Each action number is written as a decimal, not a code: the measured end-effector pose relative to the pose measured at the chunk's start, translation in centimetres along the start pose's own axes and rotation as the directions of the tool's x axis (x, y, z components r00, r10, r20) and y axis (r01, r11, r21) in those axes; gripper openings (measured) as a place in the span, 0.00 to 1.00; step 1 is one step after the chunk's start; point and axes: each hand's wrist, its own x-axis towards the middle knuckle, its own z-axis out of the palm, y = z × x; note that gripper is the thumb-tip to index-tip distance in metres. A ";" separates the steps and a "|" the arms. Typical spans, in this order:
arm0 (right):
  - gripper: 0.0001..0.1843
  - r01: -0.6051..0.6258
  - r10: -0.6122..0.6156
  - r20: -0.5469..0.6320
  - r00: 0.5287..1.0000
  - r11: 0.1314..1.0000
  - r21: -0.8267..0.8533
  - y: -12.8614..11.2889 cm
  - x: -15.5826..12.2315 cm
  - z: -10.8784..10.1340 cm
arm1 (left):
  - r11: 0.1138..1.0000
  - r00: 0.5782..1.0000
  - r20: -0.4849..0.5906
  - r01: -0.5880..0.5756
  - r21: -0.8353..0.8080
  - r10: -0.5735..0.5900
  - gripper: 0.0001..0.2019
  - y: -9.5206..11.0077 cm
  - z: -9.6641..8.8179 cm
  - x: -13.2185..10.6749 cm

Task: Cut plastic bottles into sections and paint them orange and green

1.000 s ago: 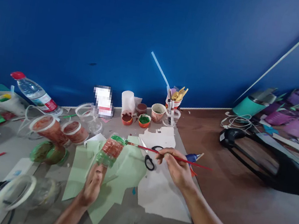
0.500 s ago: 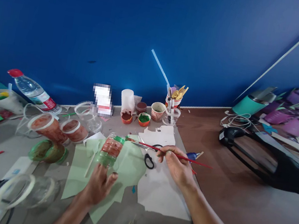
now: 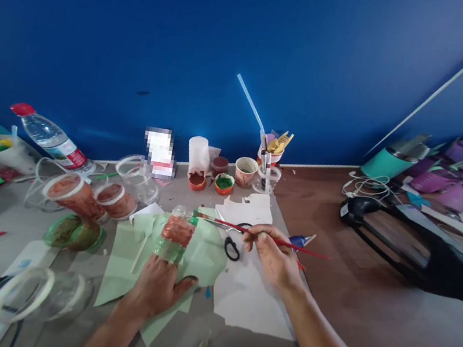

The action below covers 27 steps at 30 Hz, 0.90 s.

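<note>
My left hand (image 3: 158,285) grips the lower end of a cut plastic bottle piece (image 3: 175,235) painted orange with green bands, held over light green paper (image 3: 201,254). My right hand (image 3: 273,256) pinches a thin red paintbrush (image 3: 248,233) whose tip touches the bottle piece's upper rim. Black-handled scissors (image 3: 232,248) lie on white paper (image 3: 247,299) just left of my right hand.
Small paint cups (image 3: 223,184) and a cup of tools (image 3: 270,156) stand near the blue wall. Painted bottle halves (image 3: 74,195), a water bottle (image 3: 50,139) and clear bottle pieces (image 3: 36,295) crowd the left. A black stand (image 3: 400,241) and cables lie on the wooden floor, right.
My left hand turned the bottle piece more upright and shifted its grip, with the thumb now spread to the right. The brush tip stays at the bottle's rim.
</note>
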 end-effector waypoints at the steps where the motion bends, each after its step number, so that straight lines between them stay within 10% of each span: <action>1: 0.11 -0.006 0.006 0.023 1.000 1.000 0.001 0.1 0.0 0.2 | 0.999 0.999 0.051 -0.014 0.051 0.011 0.24 0.2 -0.1 0.1; 14: 0.10 0.008 -0.007 0.020 1.000 0.999 -0.035 -0.1 -0.1 -0.5 | 0.988 0.943 0.323 0.029 0.150 -0.077 0.26 1.8 -2.1 1.0; 27: 0.08 0.012 -0.011 0.032 0.999 0.999 -0.041 0.2 0.0 -0.9 | 0.994 0.960 0.261 0.088 0.068 -0.103 0.23 1.7 -1.9 0.9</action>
